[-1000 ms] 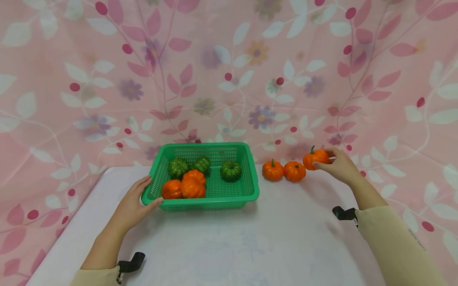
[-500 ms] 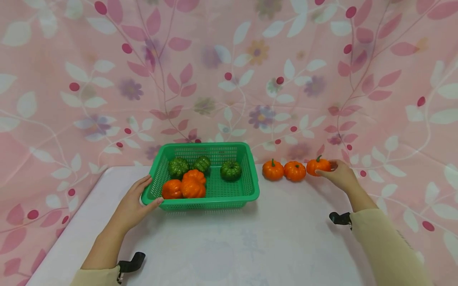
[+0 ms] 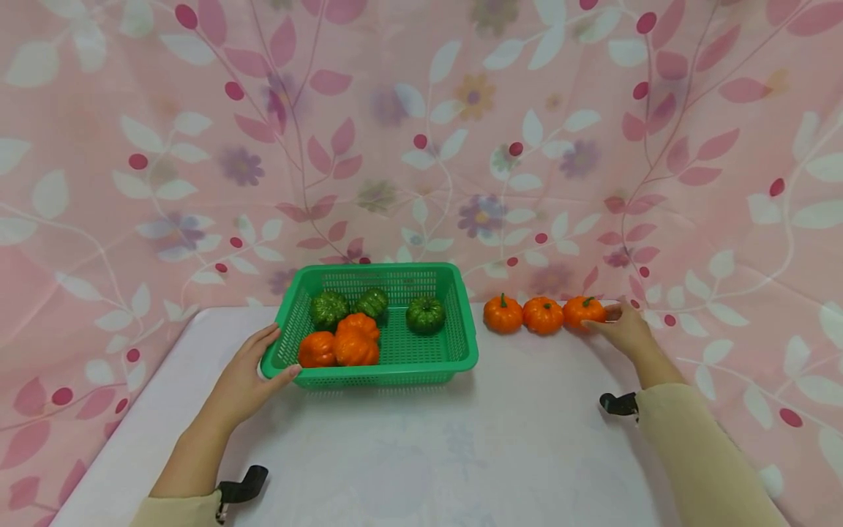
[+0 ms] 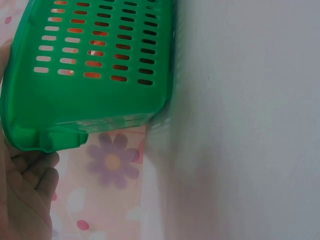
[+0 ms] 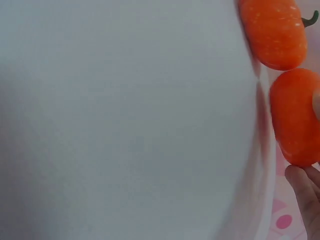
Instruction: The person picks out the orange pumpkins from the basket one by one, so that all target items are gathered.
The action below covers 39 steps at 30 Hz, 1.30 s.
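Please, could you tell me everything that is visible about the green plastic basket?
The rectangular green basket, apparently plastic, stands upright on the white table, with perforated walls and floor below a solid rim. Three ribbed dark green pumpkins lie inside, with glossy orange pumpkins clustered near its left front. The person's bare left hand touches the rim around the near left corner.

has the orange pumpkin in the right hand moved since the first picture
Yes: in the head view, the orange pumpkin in the right hand has moved down, now level with the unmoved middle pumpkin.
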{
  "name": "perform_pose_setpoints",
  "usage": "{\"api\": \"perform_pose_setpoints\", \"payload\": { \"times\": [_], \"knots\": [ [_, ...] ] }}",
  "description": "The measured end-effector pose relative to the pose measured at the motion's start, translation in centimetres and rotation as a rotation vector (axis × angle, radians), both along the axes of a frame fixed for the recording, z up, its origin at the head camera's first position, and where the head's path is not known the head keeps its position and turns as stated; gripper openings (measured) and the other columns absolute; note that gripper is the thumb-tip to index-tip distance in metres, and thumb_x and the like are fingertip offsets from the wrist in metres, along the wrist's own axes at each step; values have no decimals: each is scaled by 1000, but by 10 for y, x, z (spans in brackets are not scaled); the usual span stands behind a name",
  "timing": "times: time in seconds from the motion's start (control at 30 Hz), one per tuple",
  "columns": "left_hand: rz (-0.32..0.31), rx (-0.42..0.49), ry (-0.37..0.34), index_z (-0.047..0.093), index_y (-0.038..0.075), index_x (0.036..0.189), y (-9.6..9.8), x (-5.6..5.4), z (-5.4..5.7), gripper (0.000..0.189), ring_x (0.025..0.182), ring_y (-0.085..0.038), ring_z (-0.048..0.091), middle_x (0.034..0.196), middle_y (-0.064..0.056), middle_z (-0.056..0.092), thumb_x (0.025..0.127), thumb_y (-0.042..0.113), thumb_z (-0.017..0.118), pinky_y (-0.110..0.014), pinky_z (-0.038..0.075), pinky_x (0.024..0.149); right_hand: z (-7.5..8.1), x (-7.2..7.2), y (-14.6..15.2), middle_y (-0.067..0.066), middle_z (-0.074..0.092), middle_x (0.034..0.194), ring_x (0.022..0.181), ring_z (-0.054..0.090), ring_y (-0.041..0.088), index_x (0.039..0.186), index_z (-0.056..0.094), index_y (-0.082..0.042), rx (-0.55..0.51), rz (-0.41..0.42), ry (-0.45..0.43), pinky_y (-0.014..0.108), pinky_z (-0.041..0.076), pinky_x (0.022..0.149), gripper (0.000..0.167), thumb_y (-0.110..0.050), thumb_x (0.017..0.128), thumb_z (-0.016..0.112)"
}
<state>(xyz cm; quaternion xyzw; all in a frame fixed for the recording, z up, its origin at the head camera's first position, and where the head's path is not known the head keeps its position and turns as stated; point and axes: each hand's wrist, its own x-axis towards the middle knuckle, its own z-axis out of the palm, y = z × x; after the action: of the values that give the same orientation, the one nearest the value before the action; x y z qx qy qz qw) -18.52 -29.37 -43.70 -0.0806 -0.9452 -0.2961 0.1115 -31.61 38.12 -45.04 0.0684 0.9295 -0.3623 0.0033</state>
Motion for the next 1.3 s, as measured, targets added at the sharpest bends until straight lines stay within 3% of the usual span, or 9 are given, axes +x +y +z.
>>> {"api": "perform_pose_setpoints", "payload": {
  "times": [0.13, 0.23, 0.47, 0.67, 0.97, 1.3],
  "knots": [
    [-1, -3, -7, 37, -1, 152, 0, -1, -1, 89, 143, -46, 30, 160, -16, 29, 89, 52, 71, -70, 30, 107, -8, -2, 1, 32, 49, 130, 113, 51, 46, 134, 43, 9, -15, -22, 2, 55, 50, 97, 70, -42, 94, 69],
    [-2, -6, -9, 37, -1, 152, 0, -1, -2, 89, 142, -46, 30, 160, -16, 29, 89, 52, 71, -70, 31, 107, -9, -2, 1, 33, 50, 130, 114, 52, 47, 135, 42, 11, -22, -27, -4, 55, 50, 98, 68, -37, 95, 69],
    [0, -2, -4, 37, -1, 152, 0, -1, -1, 88, 142, -46, 31, 160, -16, 30, 89, 50, 72, -70, 31, 106, -5, -3, -2, 37, 40, 142, 126, 44, 52, 146, 32, 11, -40, -20, -44, 58, 44, 104, 81, -41, 95, 68],
    [7, -1, -4, 37, -1, 152, -1, 1, 0, 88, 142, -46, 30, 160, -16, 30, 89, 50, 72, -71, 31, 106, -5, -10, -5, 38, 30, 150, 133, 35, 55, 153, 23, 9, -49, 50, -10, 63, 38, 107, 94, -46, 93, 69],
    [-1, 4, 3, 37, -1, 152, 0, 0, -1, 88, 142, -46, 30, 159, -16, 31, 89, 48, 73, -70, 31, 106, -12, -14, -4, 35, 29, 151, 134, 31, 53, 154, 24, 5, -83, 39, -59, 64, 33, 110, 91, -45, 93, 69],
    [-3, 5, 24, 38, -2, 151, -1, -2, -2, 88, 141, -46, 32, 158, -16, 32, 89, 49, 73, -70, 31, 106, -8, -15, -5, 37, 27, 150, 134, 31, 55, 154, 19, 8, -80, 50, -70, 64, 33, 110, 93, -42, 93, 70]
  ]
}}
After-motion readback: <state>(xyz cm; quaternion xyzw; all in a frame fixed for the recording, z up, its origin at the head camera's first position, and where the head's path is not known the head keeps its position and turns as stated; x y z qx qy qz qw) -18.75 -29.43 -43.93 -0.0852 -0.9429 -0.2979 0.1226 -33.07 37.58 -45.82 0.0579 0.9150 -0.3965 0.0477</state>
